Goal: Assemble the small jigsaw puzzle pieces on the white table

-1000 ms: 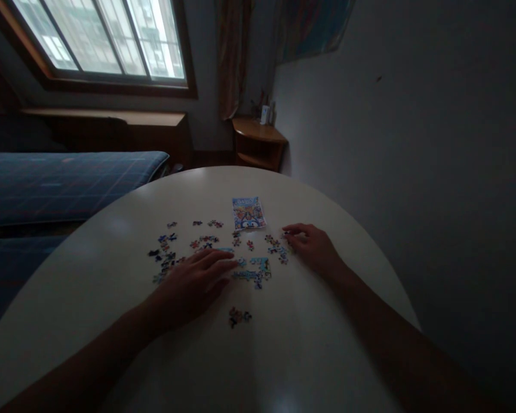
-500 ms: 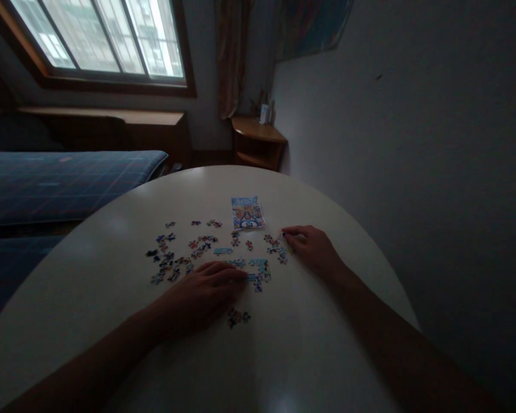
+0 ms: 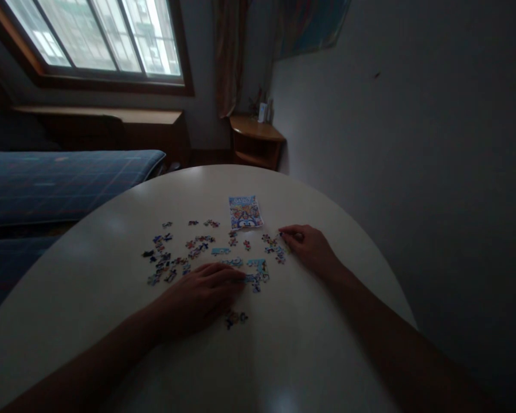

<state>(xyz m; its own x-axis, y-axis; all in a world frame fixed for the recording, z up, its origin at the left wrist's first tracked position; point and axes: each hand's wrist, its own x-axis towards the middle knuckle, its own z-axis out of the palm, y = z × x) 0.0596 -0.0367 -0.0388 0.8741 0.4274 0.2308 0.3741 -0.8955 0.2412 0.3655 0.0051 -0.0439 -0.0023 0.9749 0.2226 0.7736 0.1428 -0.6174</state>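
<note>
My left hand (image 3: pixel 206 291) lies flat with its fingers stretched out, fingertips touching a partly joined section of jigsaw puzzle (image 3: pixel 258 268). Part of that section is hidden beneath the fingers. To the right, my right hand (image 3: pixel 312 245) pinches a small jigsaw puzzle piece (image 3: pixel 281 233) between thumb and forefinger, at the edge of a small cluster of loose pieces (image 3: pixel 270 243). Just beyond the joined section is a light blue piece pair (image 3: pixel 221 251). Several more pieces (image 3: pixel 236 319) lie close to the left hand on its near side.
Many loose puzzle pieces (image 3: pixel 161 261) spread across the left part of the round white table (image 3: pixel 327 344). A printed picture sheet or packet (image 3: pixel 245 212) lies at the far middle. Beyond the table stand a plaid-covered bed (image 3: pixel 60 186) and a corner shelf (image 3: pixel 258 129); a wall runs along the right.
The whole view has shifted slightly to the left. Both hands keep nearly the same places, with the right fingers still pinched at the right-hand cluster.
</note>
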